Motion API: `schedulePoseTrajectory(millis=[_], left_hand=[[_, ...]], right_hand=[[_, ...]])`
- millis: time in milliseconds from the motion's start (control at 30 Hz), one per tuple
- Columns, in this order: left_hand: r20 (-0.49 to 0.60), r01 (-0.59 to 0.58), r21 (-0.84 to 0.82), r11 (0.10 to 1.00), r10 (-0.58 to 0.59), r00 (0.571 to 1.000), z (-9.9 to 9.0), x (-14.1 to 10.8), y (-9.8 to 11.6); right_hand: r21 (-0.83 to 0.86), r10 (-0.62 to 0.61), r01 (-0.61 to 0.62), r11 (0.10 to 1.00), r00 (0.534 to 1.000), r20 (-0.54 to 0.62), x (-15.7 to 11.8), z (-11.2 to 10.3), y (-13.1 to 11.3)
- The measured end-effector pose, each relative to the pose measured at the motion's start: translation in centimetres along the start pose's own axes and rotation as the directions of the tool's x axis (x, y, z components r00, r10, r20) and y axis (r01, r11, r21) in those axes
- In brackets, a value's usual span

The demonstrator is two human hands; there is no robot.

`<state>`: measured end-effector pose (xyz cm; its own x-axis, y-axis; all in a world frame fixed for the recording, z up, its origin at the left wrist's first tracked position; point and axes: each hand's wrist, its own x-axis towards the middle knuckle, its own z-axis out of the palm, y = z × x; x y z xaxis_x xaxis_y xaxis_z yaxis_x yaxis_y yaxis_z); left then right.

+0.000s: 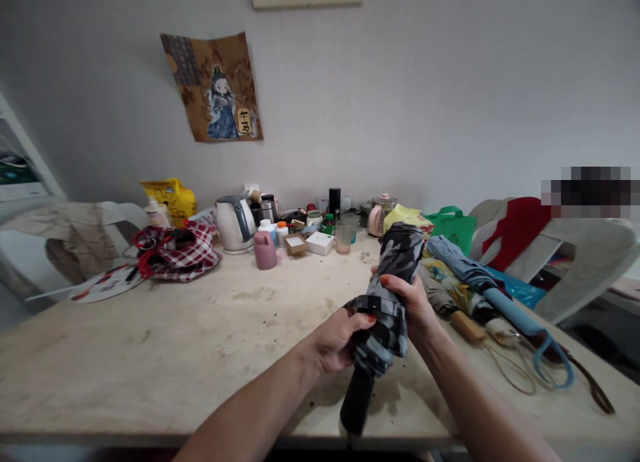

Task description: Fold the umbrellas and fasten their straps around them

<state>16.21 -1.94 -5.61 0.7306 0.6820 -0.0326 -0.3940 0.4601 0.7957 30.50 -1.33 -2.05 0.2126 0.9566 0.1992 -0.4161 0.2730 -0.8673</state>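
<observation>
A folded black-and-grey patterned umbrella (400,249) is held in both hands above the front of the table, its black handle (357,399) pointing down toward me. My left hand (343,339) grips its lower part by the dark strap (375,305), thumb lying across the cloth. Higher up, my right hand (407,299) is wrapped round the rolled canopy from the right side, thumb on top. The fingers under the umbrella are mostly hidden. To the right lie several other folded umbrellas, among them a light blue one (510,309) and one with a wooden handle (467,327).
Along the wall stand a white kettle (233,225), a pink jug (265,251), a small white box (321,243) and a glass teapot (383,215). A red checked cloth bag (185,252) lies at left, a green bag (457,229) at right. Chairs flank the table (200,355).
</observation>
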Motion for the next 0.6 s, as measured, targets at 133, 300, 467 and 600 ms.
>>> schedulePoseTrajectory(millis=[133,300,467,600], left_hand=[[0.267,0.13,0.004,0.992,-0.126,0.955,-0.7,0.2,-0.2],[0.16,0.006,0.199,0.98,-0.039,0.986,-0.3,-0.3,-0.1],[-0.013,-0.122,0.723,0.68,0.189,0.982,1.4,-1.5,1.5],[0.047,-0.15,0.946,0.289,0.334,0.941,2.3,-2.3,2.0]], right_hand=[[0.104,0.01,-0.032,0.994,0.979,0.204,-0.9,0.2,-0.2],[0.207,-0.032,-0.022,0.978,0.967,0.253,-1.2,0.4,-0.9],[0.25,-0.024,0.004,0.968,0.997,0.078,0.2,-0.5,-1.5],[0.26,-0.053,0.069,0.963,0.996,-0.067,1.0,-0.9,-1.9]])
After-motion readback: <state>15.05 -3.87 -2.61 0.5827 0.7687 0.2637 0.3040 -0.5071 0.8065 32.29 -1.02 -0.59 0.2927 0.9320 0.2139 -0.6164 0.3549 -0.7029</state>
